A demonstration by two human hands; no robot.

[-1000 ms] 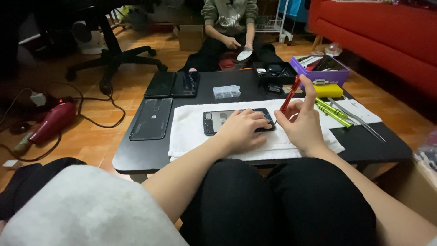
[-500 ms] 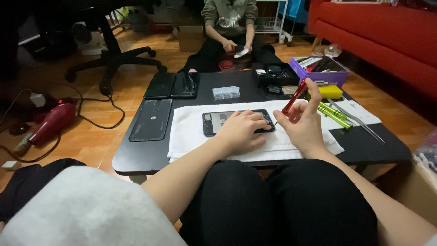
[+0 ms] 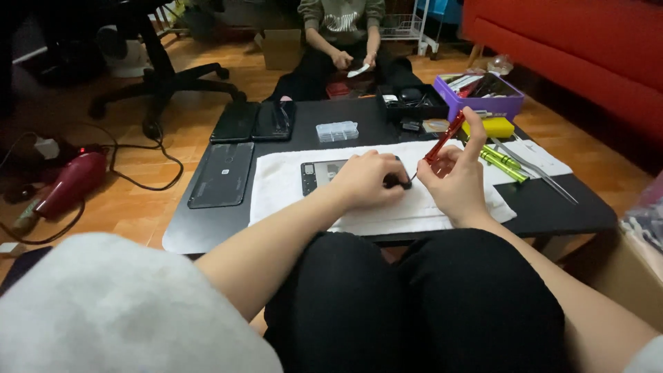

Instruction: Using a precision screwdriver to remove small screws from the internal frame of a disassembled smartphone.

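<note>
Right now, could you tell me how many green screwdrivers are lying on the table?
2 green screwdrivers: one green screwdriver nearer the right hand, a second green screwdriver beside it, both on the white towel. Others may hide in the purple box.

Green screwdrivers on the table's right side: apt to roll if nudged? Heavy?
The green screwdrivers look like slim round cylinders, so on the bare black table they would probably roll. They lie partly on the white towel, which may damp that. Thin, so likely light and stiff, though smooth barrels could be slippery.
</note>
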